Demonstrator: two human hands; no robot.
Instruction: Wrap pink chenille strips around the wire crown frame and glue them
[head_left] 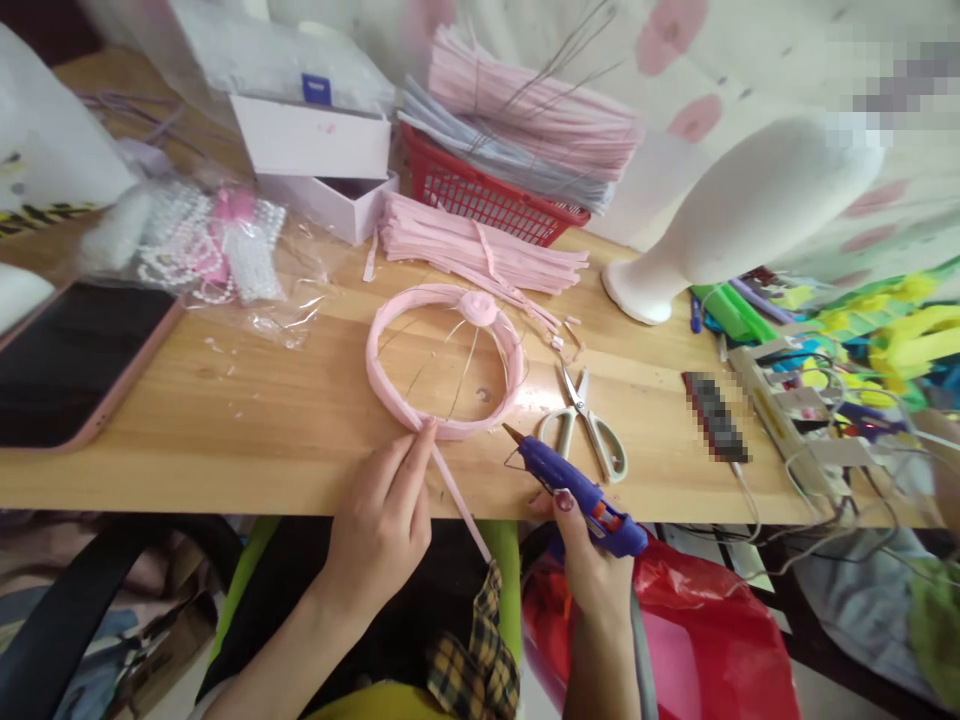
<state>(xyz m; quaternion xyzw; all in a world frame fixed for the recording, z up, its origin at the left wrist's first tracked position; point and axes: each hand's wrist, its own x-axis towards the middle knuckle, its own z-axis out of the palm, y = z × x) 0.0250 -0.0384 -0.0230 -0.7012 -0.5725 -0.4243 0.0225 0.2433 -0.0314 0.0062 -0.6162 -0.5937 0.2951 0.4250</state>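
A pink ribbon-wrapped ring (379, 385) lies on the wooden table, with a rolled pink flower (478, 308) on its far side and thin wires across its middle. My left hand (386, 505) pinches a narrow pink ribbon (459, 497) against the ring's near edge; the ribbon's tail hangs down past the table edge. In my right hand (592, 565) is a blue hot glue gun (577, 485), its nozzle pointing up and left, close to the ring's right near side. Just beyond the gun, open scissors (581, 420) with pale handles lie on the table.
Behind the ring are a bundle of pink strips (480, 245), a red basket (487, 195) of strips and white boxes (311, 140). Bagged beads (210, 240) and a phone (75, 360) lie left. A white mannequin head (750, 215), power strip (787, 420) and cables are right.
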